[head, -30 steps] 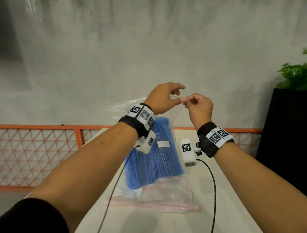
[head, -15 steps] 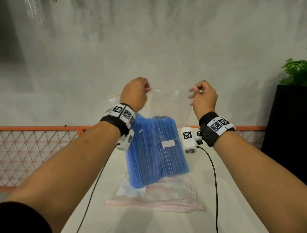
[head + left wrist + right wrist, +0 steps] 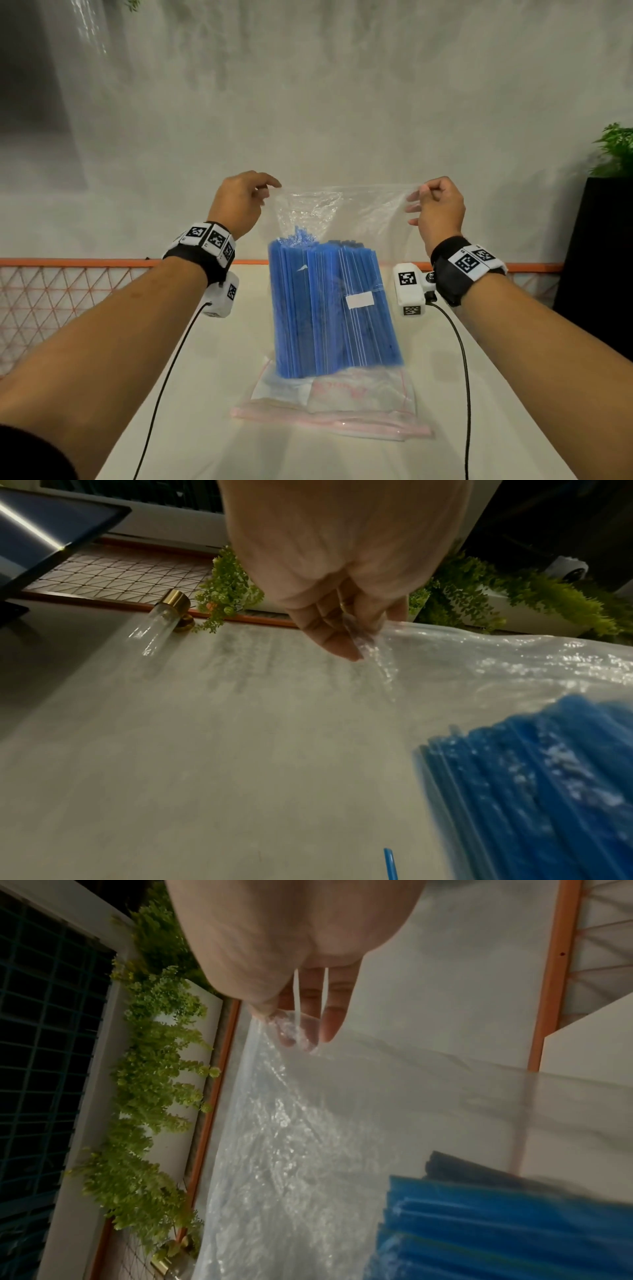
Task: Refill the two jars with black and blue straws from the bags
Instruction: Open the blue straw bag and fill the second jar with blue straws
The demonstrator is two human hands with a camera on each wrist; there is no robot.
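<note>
While both hands are holding it up over the middle of the desk [image 3: 534, 394], the clear bag [image 3: 346, 209] of blue straws [image 3: 329, 308] is hanging upright with its mouth stretched taut between them. The left hand [image 3: 239, 202] is pinching the bag's top left corner between thumb and curled fingers [image 3: 329, 631], and the right hand [image 3: 440, 205] is pinching the top right corner, its fingers [image 3: 334, 1010] closing on the film in the wrist view. The straw bundle is standing on end inside, its lower ends sitting just above or on a flat zip bag [image 3: 335, 401] that is lying toward the near edge of the desk; whether they are touching it I cannot tell.

This looks like the opening step for the blue straws: the mouth is being pulled wide but nothing is coming out yet. One glass jar [image 3: 157, 620] with a gold-coloured cap is showing in the left wrist view, lying or leaning near the desk's far edge beside a small green plant [image 3: 226, 588]; the second jar and the black straws are not plainly showing.

Next, I judge, one hand needs to be keeping the mouth open while the other is reaching in for a bunch of straws, gripping them firmly enough that the thin film is not dragging them askew or spilling them.
</note>
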